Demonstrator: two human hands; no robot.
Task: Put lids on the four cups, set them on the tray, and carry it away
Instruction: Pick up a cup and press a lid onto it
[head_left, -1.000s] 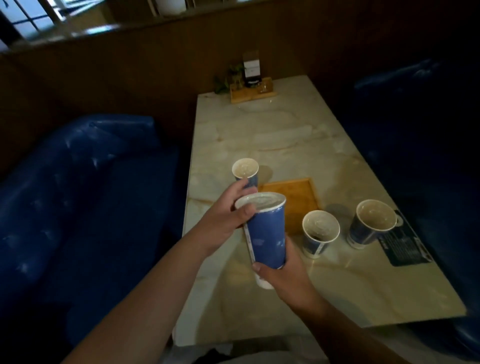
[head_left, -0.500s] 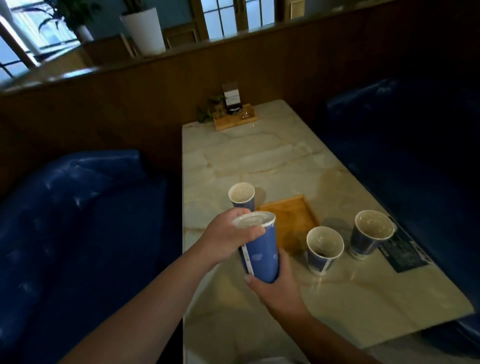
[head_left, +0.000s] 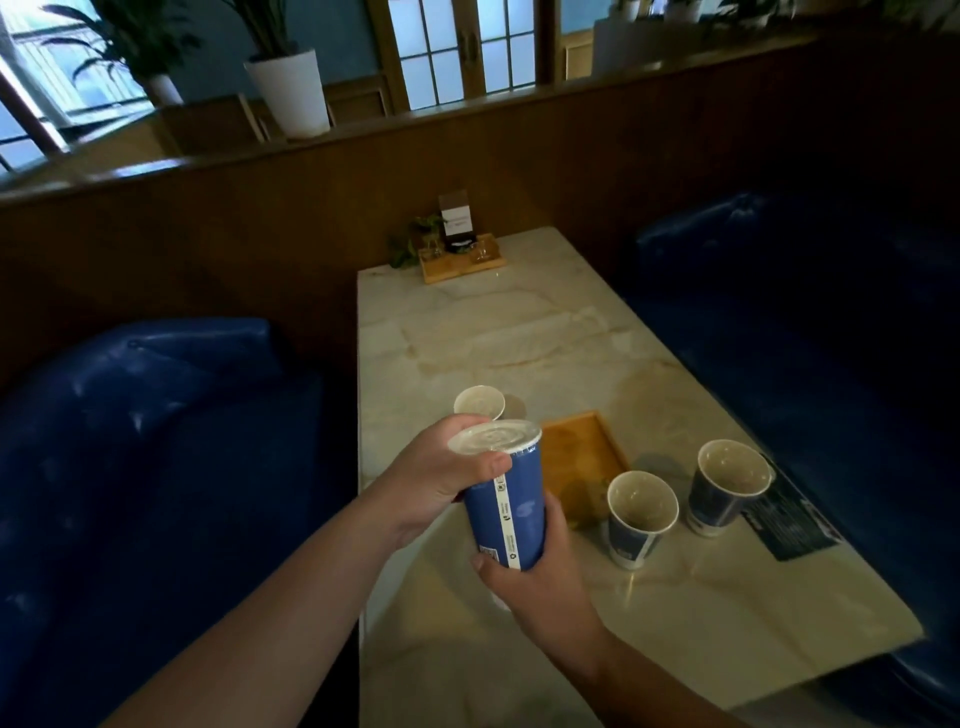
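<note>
I hold a tall blue paper cup (head_left: 511, 512) above the near part of the marble table (head_left: 498, 338). My right hand (head_left: 540, 577) grips its lower half from below. My left hand (head_left: 436, 480) wraps its rim, thumb pressing the edge of a clear plastic lid (head_left: 493, 436) that sits on top. Three more blue cups stand uncovered: one (head_left: 479, 401) just behind my left hand, one (head_left: 640, 512) right of the held cup, one (head_left: 730, 483) further right. A small wooden tray (head_left: 582, 457) lies between them, partly hidden by the held cup.
A dark printed card (head_left: 789, 519) lies at the table's right edge. A wooden holder with a small plant and a sign (head_left: 460, 249) stands at the far end against the wood partition. Blue padded benches (head_left: 130, 441) flank the table on both sides.
The view has tilted up, so more of the room behind the partition shows. The cup has stayed in both hands, with my left thumb shifting along the lid's rim.
</note>
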